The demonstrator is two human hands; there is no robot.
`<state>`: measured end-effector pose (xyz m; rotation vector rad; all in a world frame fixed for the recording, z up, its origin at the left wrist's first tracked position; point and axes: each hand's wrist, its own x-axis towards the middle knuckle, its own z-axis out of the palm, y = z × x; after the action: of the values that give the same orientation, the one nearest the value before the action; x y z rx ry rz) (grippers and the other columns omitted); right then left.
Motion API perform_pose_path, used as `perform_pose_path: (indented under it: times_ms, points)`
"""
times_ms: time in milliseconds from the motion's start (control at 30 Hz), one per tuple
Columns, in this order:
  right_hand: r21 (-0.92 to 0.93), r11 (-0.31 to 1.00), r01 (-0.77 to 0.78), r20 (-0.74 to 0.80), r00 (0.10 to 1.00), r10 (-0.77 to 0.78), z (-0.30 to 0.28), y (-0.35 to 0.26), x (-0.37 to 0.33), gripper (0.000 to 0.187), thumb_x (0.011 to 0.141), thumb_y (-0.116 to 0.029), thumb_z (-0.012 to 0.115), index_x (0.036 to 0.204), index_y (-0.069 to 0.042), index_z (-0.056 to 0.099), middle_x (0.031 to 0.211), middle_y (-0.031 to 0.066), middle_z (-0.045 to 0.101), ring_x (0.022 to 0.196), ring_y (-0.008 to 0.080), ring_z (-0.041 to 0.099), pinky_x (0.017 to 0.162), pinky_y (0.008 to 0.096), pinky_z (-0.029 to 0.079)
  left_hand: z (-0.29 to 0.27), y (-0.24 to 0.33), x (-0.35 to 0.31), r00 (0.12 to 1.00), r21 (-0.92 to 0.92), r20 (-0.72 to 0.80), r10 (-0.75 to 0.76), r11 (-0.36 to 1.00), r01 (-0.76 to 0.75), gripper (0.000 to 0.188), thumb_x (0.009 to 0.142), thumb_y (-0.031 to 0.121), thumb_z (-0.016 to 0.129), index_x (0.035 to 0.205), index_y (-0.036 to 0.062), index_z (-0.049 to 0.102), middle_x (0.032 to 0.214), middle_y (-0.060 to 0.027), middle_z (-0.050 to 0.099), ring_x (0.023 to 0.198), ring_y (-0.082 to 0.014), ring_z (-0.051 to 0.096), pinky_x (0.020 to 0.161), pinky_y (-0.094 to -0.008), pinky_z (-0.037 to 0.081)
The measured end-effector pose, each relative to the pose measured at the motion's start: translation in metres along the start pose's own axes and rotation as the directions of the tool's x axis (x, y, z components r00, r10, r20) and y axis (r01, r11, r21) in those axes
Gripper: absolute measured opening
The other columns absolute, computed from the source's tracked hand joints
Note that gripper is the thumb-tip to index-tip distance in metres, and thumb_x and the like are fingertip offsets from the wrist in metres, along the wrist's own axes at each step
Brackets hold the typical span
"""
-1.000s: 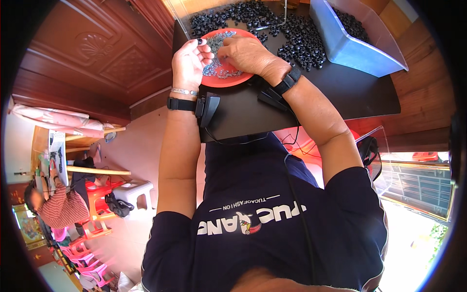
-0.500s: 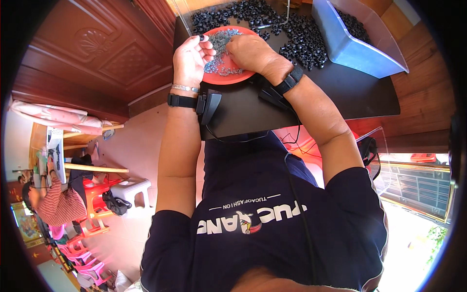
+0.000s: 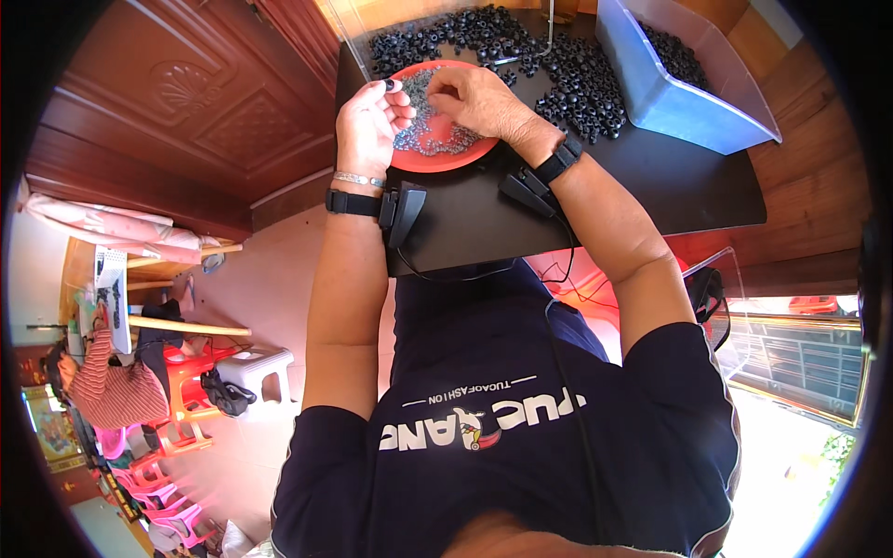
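A round red plate (image 3: 433,163) on the dark table holds many tiny silvery metal pieces (image 3: 420,97). At its left edge, my left hand (image 3: 368,126) is palm up, with a small black plastic part (image 3: 390,86) pinched between thumb and forefinger. My right hand (image 3: 484,104) reaches over the plate from the right, palm down. Its thumb and fingertips are drawn together above the metal pieces; what they hold, if anything, is too small to make out.
Black plastic parts (image 3: 581,98) lie heaped along the back of the dark table (image 3: 651,181). A translucent bluish bin (image 3: 684,112) with more black parts stands at the right. A cable (image 3: 456,277) hangs at the front edge. Another person (image 3: 121,391) sits far left near stools.
My right fingers have changed from reaching into the metal pieces to a curled pinch above them. The left hand keeps its black part. The whole view has shifted slightly.
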<state>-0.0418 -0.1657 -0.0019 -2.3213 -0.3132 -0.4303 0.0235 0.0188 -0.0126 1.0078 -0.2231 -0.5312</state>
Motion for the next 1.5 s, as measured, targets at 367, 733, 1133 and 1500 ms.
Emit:
perform_pose_path:
  times_ms: [367, 733, 1133, 1500]
  points:
    - [0.183, 0.978, 0.097, -0.133, 0.988, -0.073, -0.004, -0.007, 0.003, 0.018, 0.085, -0.020, 0.060, 0.093, -0.004, 0.061, 0.076, 0.0116, 0.064, 0.072, 0.0274, 0.063, 0.067, 0.0341, 0.049, 0.008, -0.005, -0.002, 0.998, 0.032, 0.064, -0.020, 0.999, 0.018, 0.019, 0.088, 0.022, 0.050, 0.088, 0.0050, 0.059, 0.077, -0.0076, 0.061, 0.068, -0.0209, 0.058, 0.064, -0.0306, 0.045]
    - [-0.068, 0.958, 0.277, -0.155, 0.946, -0.285, -0.007, -0.006, 0.001, 0.013, 0.086, -0.015, 0.058, 0.093, -0.004, 0.060, 0.081, 0.0138, 0.063, 0.077, 0.0311, 0.063, 0.068, 0.0351, 0.050, 0.020, -0.004, -0.006, 0.999, 0.278, 0.045, 0.021, 0.960, -0.033, 0.015, 0.089, 0.019, 0.048, 0.091, 0.0053, 0.055, 0.075, -0.0064, 0.060, 0.063, -0.0166, 0.058, 0.057, -0.0251, 0.044]
    - [-0.080, 0.973, 0.215, -0.129, 0.966, -0.224, -0.009, -0.010, 0.001, 0.016, 0.083, -0.021, 0.060, 0.087, -0.005, 0.061, 0.079, 0.0114, 0.064, 0.076, 0.0317, 0.062, 0.067, 0.0395, 0.050, 0.020, -0.006, -0.008, 0.993, 0.177, 0.103, -0.065, 0.983, 0.046, 0.020, 0.090, 0.022, 0.048, 0.088, 0.0044, 0.057, 0.075, -0.0064, 0.060, 0.064, -0.0174, 0.059, 0.059, -0.0260, 0.044]
    - [-0.142, 0.972, 0.185, -0.244, 0.945, -0.216, -0.005, -0.019, -0.001, 0.014, 0.082, -0.017, 0.066, 0.087, -0.004, 0.063, 0.074, 0.0102, 0.062, 0.069, 0.0255, 0.063, 0.063, 0.0318, 0.051, 0.027, -0.015, -0.009, 0.998, 0.051, 0.069, -0.003, 0.999, -0.001, 0.021, 0.090, 0.022, 0.046, 0.090, 0.0045, 0.057, 0.075, -0.0074, 0.060, 0.064, -0.0185, 0.059, 0.057, -0.0280, 0.046]
